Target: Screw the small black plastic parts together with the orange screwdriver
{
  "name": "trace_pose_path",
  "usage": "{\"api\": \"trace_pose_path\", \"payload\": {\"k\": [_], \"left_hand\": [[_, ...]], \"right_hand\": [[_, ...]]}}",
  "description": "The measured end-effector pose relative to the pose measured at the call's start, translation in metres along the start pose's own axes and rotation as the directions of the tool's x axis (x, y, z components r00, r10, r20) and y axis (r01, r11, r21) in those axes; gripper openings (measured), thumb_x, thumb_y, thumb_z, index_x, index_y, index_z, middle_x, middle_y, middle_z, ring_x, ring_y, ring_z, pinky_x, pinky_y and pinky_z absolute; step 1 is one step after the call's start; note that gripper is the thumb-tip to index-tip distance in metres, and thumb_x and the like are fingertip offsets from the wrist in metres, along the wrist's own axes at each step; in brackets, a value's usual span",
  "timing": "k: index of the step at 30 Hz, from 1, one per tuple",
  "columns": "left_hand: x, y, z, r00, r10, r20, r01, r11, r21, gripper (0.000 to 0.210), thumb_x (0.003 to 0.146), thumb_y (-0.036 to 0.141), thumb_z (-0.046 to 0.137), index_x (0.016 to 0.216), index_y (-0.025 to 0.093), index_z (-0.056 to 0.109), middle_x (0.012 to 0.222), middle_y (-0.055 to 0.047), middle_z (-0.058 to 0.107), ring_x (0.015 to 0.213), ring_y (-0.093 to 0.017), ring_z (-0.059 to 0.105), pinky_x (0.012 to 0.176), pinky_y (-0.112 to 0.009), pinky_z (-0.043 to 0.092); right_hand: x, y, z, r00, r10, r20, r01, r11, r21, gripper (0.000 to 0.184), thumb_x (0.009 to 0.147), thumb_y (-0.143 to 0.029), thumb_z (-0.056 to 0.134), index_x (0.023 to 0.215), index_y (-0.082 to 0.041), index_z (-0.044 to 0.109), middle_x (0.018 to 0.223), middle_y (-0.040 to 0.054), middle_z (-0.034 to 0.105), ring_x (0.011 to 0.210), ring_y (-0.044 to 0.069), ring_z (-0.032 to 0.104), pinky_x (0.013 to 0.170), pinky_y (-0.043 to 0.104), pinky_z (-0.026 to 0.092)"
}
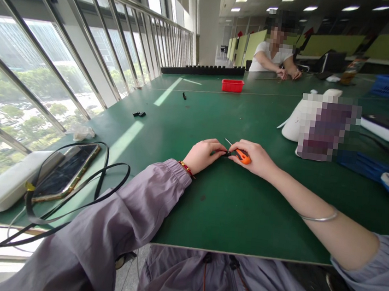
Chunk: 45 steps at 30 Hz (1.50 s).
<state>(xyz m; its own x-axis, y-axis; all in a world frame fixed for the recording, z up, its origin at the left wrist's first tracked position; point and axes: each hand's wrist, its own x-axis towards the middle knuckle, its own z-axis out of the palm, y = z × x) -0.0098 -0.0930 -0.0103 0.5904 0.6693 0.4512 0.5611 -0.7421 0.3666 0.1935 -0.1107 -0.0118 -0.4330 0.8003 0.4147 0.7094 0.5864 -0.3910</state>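
Observation:
Over the middle of the green table [243,206], my left hand [203,154] pinches a small black part [227,153] between thumb and fingertips. My right hand [256,157] is closed round a screwdriver with an orange and black handle [243,156]. Its thin metal shaft [228,141] points up and to the left, away from the black part. The fingertips of both hands nearly meet at the part, which they partly hide; whether the right fingers also touch it I cannot tell.
Small black pieces [139,113] lie far left, another [184,96] beyond them. A red box [232,85] stands further back. Phone [68,174], white power bank [9,184] and looped black cable [108,169] lie left. A white stand [292,123] is right; a person [259,55] sits opposite.

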Motion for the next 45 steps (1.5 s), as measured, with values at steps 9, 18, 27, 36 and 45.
{"api": "trace_pose_path", "payload": {"k": [9, 18, 27, 36, 45], "left_hand": [[-0.001, 0.007, -0.004, 0.993, 0.108, 0.044, -0.116, 0.943, 0.311, 0.022, 0.091, 0.029, 0.046, 0.094, 0.020, 0.066, 0.092, -0.003, 0.067, 0.087, -0.016, 0.058, 0.075, -0.027, 0.043], [-0.001, 0.010, -0.007, 0.988, 0.126, 0.086, -0.148, 0.923, 0.356, 0.021, 0.089, 0.029, 0.047, 0.092, 0.018, 0.065, 0.090, -0.005, 0.067, 0.085, -0.018, 0.058, 0.075, -0.029, 0.043], [-0.002, 0.010, -0.002, 1.000, 0.009, 0.022, -0.012, 0.986, 0.163, 0.011, 0.080, 0.026, 0.056, 0.087, 0.020, 0.063, 0.090, -0.001, 0.068, 0.085, -0.016, 0.061, 0.073, -0.027, 0.046], [0.000, 0.002, 0.002, 0.990, -0.114, -0.086, 0.108, 0.991, -0.079, 0.008, 0.075, 0.023, 0.059, 0.079, 0.018, 0.063, 0.082, 0.000, 0.065, 0.077, -0.013, 0.062, 0.068, -0.024, 0.048], [-0.003, 0.010, 0.000, 0.985, -0.152, -0.081, 0.166, 0.964, 0.206, 0.007, 0.076, 0.023, 0.055, 0.074, 0.019, 0.060, 0.086, -0.002, 0.065, 0.077, -0.016, 0.060, 0.063, -0.027, 0.044]], "right_hand": [[0.000, -0.003, 0.001, 1.000, 0.005, 0.000, -0.005, 0.999, -0.040, 0.012, 0.078, -0.029, 0.060, 0.088, -0.023, 0.063, 0.082, 0.0027, 0.059, 0.070, 0.016, 0.055, 0.061, 0.027, 0.039], [-0.001, -0.010, -0.001, 1.000, 0.000, -0.019, 0.000, 0.999, -0.035, 0.013, 0.081, -0.031, 0.056, 0.088, -0.022, 0.063, 0.082, 0.0028, 0.058, 0.070, 0.016, 0.055, 0.063, 0.027, 0.040], [-0.001, -0.009, 0.000, 1.000, -0.005, -0.026, 0.005, 1.000, -0.023, 0.013, 0.082, -0.032, 0.057, 0.088, -0.023, 0.064, 0.083, 0.0026, 0.060, 0.071, 0.016, 0.056, 0.063, 0.027, 0.040], [-0.002, -0.014, -0.006, 0.994, 0.010, -0.107, -0.001, 0.997, 0.080, 0.012, 0.081, -0.027, 0.055, 0.088, -0.023, 0.064, 0.091, 0.0045, 0.066, 0.081, 0.020, 0.062, 0.073, 0.031, 0.046], [-0.015, -0.058, -0.023, 0.840, 0.191, -0.509, -0.030, 0.951, 0.307, 0.019, 0.079, -0.027, 0.055, 0.064, -0.024, 0.044, 0.061, 0.0012, 0.057, 0.057, 0.015, 0.054, 0.056, 0.029, 0.042]]}}
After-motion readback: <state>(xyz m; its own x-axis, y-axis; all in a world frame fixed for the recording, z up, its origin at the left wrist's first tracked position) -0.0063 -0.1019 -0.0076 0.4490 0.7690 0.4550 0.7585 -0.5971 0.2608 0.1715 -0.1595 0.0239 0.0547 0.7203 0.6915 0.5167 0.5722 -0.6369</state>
